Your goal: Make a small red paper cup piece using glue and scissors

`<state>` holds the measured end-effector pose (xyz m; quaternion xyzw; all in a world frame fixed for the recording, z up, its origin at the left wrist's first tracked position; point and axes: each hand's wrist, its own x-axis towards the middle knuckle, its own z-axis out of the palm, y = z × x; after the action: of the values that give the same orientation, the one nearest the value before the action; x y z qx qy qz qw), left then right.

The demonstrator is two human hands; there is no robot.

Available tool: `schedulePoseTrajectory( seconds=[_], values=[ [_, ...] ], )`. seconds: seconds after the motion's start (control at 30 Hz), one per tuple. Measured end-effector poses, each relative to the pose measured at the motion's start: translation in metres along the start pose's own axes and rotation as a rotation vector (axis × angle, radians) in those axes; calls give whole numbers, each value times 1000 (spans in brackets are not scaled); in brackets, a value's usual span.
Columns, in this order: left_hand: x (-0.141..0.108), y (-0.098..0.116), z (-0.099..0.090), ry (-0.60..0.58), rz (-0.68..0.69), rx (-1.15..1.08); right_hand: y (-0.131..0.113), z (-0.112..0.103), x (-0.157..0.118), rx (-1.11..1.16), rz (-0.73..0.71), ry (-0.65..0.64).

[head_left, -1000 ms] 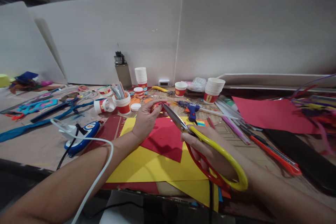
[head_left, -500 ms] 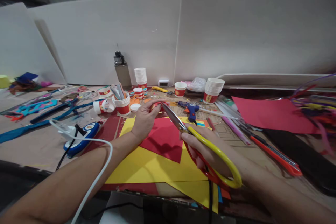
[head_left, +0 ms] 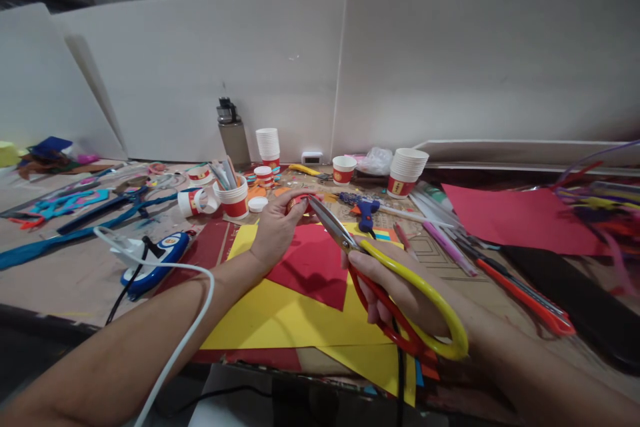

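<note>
My left hand (head_left: 275,227) is closed, pinching a small red piece (head_left: 311,198) at its fingertips. The piece is mostly hidden behind the fingers, and its exact kind is unclear. In my right hand (head_left: 385,273) is a pair of scissors (head_left: 334,223) with one yellow and one red handle loop. Its blade tips touch or overlap the red piece beside my left thumb. Below both hands, a red sheet of paper (head_left: 315,273) lies on larger yellow sheets (head_left: 270,320).
Behind my hands stand paper cups (head_left: 344,171), a cup of sticks (head_left: 234,200) and a blue glue gun (head_left: 367,212). A red utility knife (head_left: 530,300) lies at right. The white cable (head_left: 190,330) of a power strip (head_left: 160,267) passes over my left forearm.
The scissor handles have spread a little, the yellow loop shifting slightly right. My left hand and the red piece stay nearly still.
</note>
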<state>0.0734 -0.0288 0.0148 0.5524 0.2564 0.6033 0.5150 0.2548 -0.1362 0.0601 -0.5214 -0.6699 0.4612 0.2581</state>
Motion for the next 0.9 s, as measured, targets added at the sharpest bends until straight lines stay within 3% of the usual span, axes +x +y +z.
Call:
schedulePoseTrajectory(
  seconds=[0.73, 0.9],
  values=[
    [0, 2, 0, -31, 45, 34, 3, 5, -4, 135, 67, 73],
    [0, 3, 0, -8, 74, 94, 1, 3, -6, 191, 91, 35]
  ],
)
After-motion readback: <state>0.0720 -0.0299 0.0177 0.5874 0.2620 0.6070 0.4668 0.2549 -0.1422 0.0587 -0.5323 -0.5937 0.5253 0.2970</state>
